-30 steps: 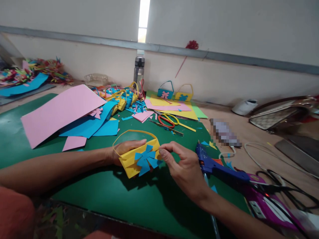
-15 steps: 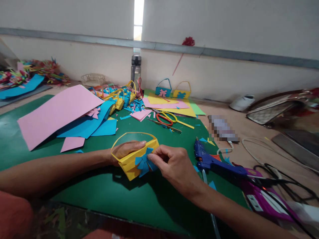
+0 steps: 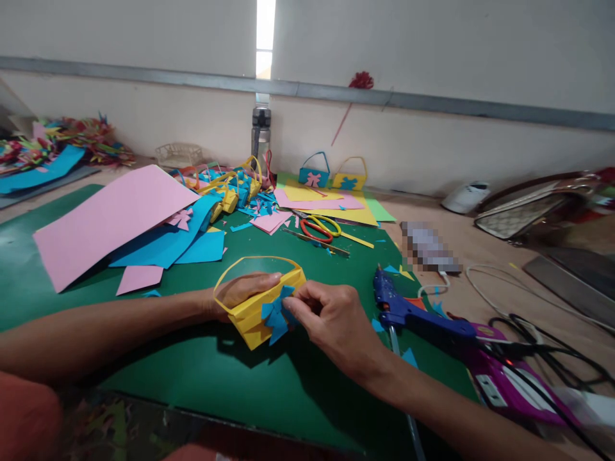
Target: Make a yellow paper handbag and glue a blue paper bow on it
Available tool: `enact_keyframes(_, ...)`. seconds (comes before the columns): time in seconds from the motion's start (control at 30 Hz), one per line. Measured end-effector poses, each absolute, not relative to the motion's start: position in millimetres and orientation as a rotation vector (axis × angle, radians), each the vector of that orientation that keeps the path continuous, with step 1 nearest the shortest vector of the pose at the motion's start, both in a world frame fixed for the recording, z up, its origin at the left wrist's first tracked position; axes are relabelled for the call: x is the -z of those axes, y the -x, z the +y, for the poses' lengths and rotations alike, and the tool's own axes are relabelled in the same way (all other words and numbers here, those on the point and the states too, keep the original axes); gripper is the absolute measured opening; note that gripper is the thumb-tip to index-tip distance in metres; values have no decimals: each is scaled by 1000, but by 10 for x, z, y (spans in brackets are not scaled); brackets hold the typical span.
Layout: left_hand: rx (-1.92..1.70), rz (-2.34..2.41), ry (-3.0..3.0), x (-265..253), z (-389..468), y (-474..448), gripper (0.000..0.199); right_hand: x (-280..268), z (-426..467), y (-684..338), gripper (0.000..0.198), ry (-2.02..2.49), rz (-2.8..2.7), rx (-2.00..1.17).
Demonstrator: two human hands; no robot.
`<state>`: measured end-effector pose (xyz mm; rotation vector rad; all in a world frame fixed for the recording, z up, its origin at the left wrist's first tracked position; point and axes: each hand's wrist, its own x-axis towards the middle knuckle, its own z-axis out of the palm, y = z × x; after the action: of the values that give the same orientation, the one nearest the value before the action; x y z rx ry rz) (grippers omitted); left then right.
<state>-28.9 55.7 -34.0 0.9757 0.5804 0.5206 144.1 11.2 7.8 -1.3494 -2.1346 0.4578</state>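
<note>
A small yellow paper handbag (image 3: 250, 318) with a thin strap handle is tilted above the green mat (image 3: 202, 390). My left hand (image 3: 245, 289) wraps round it from behind, thumb along the top edge and other fingers hidden. On the bag's front lies a blue paper bow (image 3: 277, 314). My right hand (image 3: 331, 317) pinches the bow's right side between thumb and forefinger, against the bag. Whether the bow is stuck down I cannot tell.
A blue glue gun (image 3: 408, 314) lies right of my right hand, beside cables. Scissors (image 3: 319, 227), pink paper (image 3: 115, 221) and a pile of small paper bags (image 3: 235, 192) lie farther back. Two finished-looking bags (image 3: 350, 182) and a bottle (image 3: 261, 134) stand by the wall.
The blue bow has shifted and turned very slightly on the bag's front under my right fingers. My left hand keeps its hold on the bag.
</note>
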Motion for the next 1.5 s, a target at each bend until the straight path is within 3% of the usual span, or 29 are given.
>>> enact_keyframes(0.4,-531,532,-996,385,518,287,41,-78,121,-1457,22,1382,-2132,-377)
enact_keyframes(0.67,-601,504,-1087,328,511,301,29,-52,129,-1472,24,1402,-2154,-255)
enact_keyframes(1.13,-585,503,-1152,320,490,269,38,-67,128,-1465,23,1431,-2181,-198)
enact_keyframes(1.37,-600,436,-1081,421,558,289,42,-234,185,-1597,16,1219,-1986,-347)
enact_keyframes(1.5,-669,434,-1181,410,582,325,37,-357,287,-1677,20,1334,-2011,-714)
